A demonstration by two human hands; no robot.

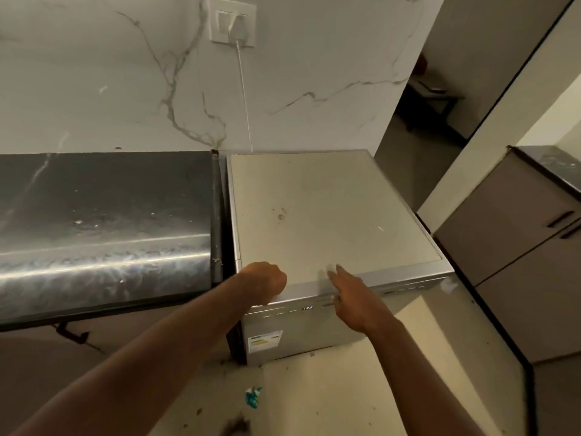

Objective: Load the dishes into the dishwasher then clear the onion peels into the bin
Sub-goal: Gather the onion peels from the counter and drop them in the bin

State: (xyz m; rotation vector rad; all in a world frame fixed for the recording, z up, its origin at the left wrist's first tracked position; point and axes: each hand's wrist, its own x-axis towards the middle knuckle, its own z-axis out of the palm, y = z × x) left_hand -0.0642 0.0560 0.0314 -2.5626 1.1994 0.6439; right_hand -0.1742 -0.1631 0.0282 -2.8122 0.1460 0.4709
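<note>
Two hands meet one shut dishwasher (pixel 330 209) at its front top edge: left hand (pixel 265 283) clenched, right hand (pixel 353 297) with fingers (pixel 341 272) spread flat.

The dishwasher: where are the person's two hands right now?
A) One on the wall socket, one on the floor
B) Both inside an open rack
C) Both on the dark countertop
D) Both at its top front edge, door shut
D. The left hand, curled, and the right hand, fingers spread, both sit at the top front edge of the dishwasher, whose door looks shut.
</note>
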